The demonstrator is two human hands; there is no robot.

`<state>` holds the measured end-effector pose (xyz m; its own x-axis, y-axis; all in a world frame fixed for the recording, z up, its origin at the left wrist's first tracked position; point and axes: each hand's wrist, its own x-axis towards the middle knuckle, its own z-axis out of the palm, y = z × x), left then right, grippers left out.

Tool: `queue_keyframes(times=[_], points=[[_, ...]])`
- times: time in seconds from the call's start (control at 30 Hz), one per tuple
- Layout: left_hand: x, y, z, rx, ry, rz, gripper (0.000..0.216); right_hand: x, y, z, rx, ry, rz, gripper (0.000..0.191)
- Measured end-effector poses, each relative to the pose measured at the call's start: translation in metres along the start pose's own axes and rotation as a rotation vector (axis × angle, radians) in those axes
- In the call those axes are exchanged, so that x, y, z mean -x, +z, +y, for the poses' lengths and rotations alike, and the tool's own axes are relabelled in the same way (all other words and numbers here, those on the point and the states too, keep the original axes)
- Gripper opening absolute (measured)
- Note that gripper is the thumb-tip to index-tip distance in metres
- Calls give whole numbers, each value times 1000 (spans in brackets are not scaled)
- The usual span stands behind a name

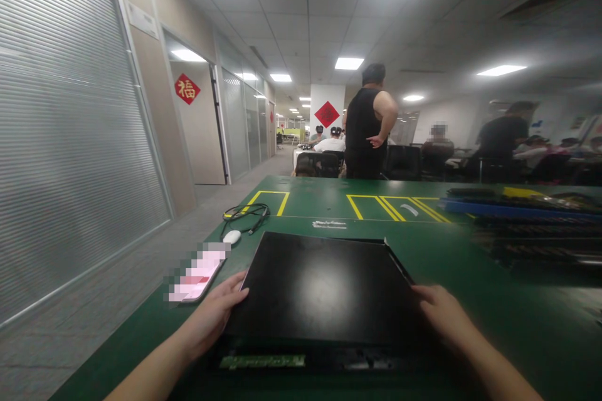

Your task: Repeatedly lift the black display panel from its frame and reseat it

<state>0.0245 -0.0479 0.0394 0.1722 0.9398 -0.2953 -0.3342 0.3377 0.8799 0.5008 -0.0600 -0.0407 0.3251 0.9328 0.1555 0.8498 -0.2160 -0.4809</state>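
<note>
A black, glossy flat display panel [324,288] lies before me over the green table, with light reflected in its middle. My left hand [221,304] grips its left edge, thumb on top. At the right side my right hand [439,307] is closed on the edge, where a thin black frame [397,263] shows under the panel and juts out past its far right corner. A green circuit strip [263,361] runs along the dark near edge. Fingers under the panel are hidden on both sides.
Left of the panel lie a phone [200,272], a white mouse-like object [232,237] and a coiled black cable [247,219]. Stacked dark parts [536,232] sit at the right. Yellow tape outlines [376,197] mark the green table [310,200]. A person [369,119] stands beyond it.
</note>
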Motion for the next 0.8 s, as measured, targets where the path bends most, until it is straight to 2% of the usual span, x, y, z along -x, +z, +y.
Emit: queue_keyframes(times=[0.27, 0.47, 0.63, 0.8], points=[[-1, -4, -3, 1, 19, -39, 92, -4, 0, 4, -198, 17, -9, 49], [-4, -8, -5, 12, 21, -51, 92, 0, -6, -9, -293, 53, -20, 48], [-6, -9, -6, 43, 2, -68, 94, 5, -11, -17, -341, 55, -102, 45], [-3, -8, -4, 57, 3, -80, 97, 4, -8, -12, -439, 49, -187, 45]])
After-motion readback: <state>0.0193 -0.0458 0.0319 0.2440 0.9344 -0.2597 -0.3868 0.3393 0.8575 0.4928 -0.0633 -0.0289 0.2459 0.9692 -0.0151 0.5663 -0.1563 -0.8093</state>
